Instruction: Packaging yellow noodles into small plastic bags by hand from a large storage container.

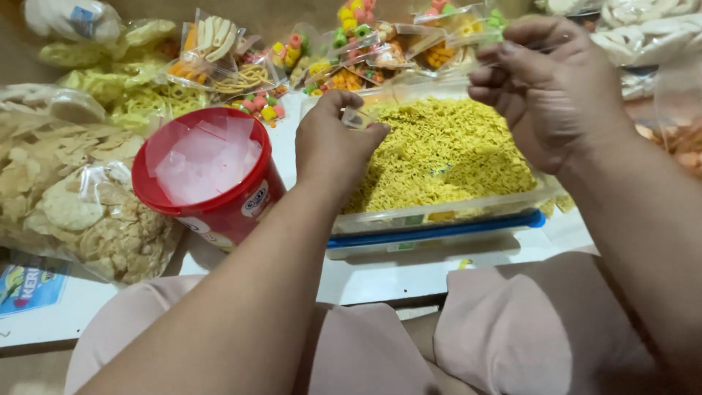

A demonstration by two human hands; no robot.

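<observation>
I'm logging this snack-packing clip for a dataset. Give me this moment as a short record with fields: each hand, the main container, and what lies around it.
left hand: left hand pinches a small clear plastic bag over the noodles
right hand: right hand raised above the tub, fingers curled on thin clear plastic
main container: clear tub full of yellow crushed noodles, set on a blue lid
left of tub: red bucket holding clear bags
far left: bagged pale crackers
behind: small packets of coloured snacks
</observation>
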